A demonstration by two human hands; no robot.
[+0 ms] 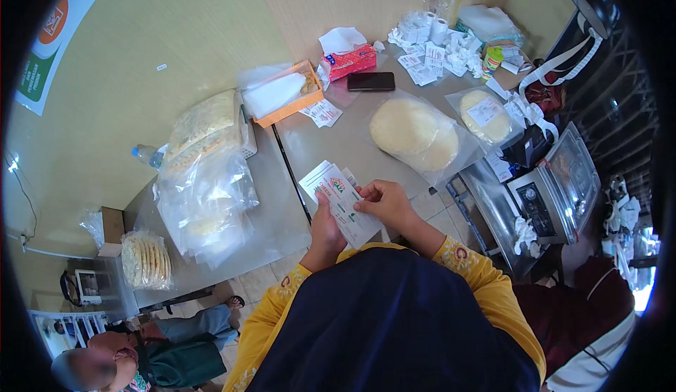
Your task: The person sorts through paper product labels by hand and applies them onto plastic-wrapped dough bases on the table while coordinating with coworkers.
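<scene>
Printed label sheets [350,217], white with a red and green logo, are held in front of my chest over the table's front edge. My left hand [326,231] is closed on their left side, thumb lying on top. At the right edge, my right hand [389,203] pinches the sheets between thumb and fingers. Beyond my right hand lie clear plastic bags of round flatbreads [412,135]. Left of my left hand, a pile of clear plastic bags [204,209] partly covers more packed flatbread [204,124].
On the table [310,145] are a phone [371,81], a tissue pack [350,61], an orange box [289,96] and crumpled label backing [461,50]. A vacuum sealer [546,198] stands right. Bagged flatbreads [146,259] stand far left. Other people are at lower left [176,357] and right [570,314].
</scene>
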